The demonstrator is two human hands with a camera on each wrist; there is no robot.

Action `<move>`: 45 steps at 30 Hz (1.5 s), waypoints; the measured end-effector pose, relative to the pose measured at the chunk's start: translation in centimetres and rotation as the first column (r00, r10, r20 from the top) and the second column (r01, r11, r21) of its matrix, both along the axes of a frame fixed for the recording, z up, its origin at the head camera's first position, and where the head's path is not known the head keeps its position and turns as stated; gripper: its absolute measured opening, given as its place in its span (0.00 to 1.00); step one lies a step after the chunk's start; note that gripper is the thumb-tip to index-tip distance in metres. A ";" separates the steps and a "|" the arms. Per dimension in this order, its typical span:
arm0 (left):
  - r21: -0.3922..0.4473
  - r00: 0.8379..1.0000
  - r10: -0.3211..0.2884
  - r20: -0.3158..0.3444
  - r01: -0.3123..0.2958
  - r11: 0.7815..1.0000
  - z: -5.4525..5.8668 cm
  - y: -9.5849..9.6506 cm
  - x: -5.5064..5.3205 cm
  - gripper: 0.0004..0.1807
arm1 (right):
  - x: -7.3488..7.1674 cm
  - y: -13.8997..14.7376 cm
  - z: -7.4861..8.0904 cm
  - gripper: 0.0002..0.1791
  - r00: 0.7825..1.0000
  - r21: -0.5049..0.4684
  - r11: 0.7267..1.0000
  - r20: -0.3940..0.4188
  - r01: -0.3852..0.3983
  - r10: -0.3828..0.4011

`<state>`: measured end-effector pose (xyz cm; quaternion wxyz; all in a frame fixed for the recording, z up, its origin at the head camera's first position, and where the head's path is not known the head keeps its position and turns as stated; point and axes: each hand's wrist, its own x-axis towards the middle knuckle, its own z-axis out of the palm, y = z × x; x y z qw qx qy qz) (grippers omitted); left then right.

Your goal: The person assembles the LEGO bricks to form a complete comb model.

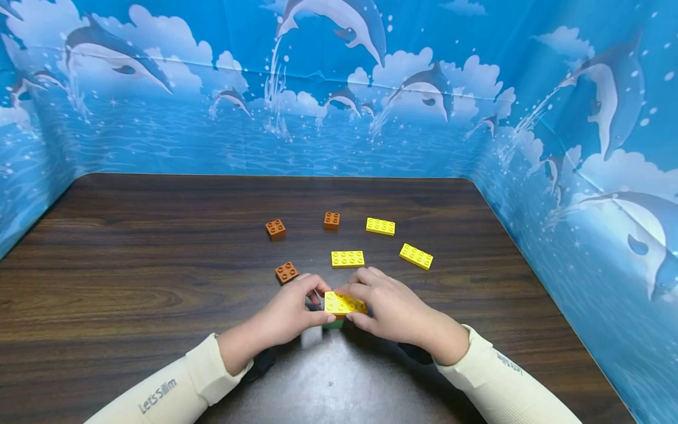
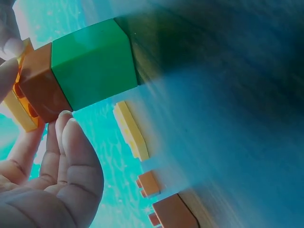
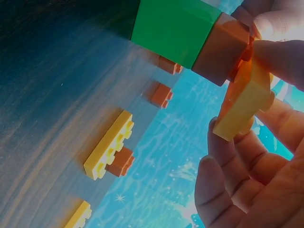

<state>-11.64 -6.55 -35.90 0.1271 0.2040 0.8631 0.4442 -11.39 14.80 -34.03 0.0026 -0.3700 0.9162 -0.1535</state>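
Between the hands stands a small stack: a green block at the bottom, a brown toy brick on it, and a thin yellow eight-stud brick on top. My left hand grips the brown brick between thumb and fingers, close under the yellow one. My right hand pinches the yellow brick near its right end, which juts out past the brown brick. In the right wrist view the yellow brick sits tilted, with brown studs showing in the gap beneath.
Beyond the hands lie brown four-stud bricks, one near the left fingers, others farther back. Loose yellow bricks lie right of them, one angled. A blue dolphin-print cloth walls the wooden table.
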 end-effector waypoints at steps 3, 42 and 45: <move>-0.004 1.000 -0.003 -0.011 0.002 1.000 0.0 -0.1 -0.1 0.13 | 0.0 -0.1 0.1 0.21 1.000 0.007 1.000 0.002 -0.002 0.002; -0.034 0.998 0.013 0.064 -0.011 0.999 0.1 -0.1 -0.2 0.14 | -0.3 0.4 -0.6 0.21 0.990 -0.058 0.995 0.117 0.083 -0.076; -0.031 0.998 0.005 0.063 -0.003 1.000 0.0 -0.1 -0.3 0.15 | -0.2 0.5 -0.7 0.20 0.987 -0.065 0.993 0.132 0.096 -0.087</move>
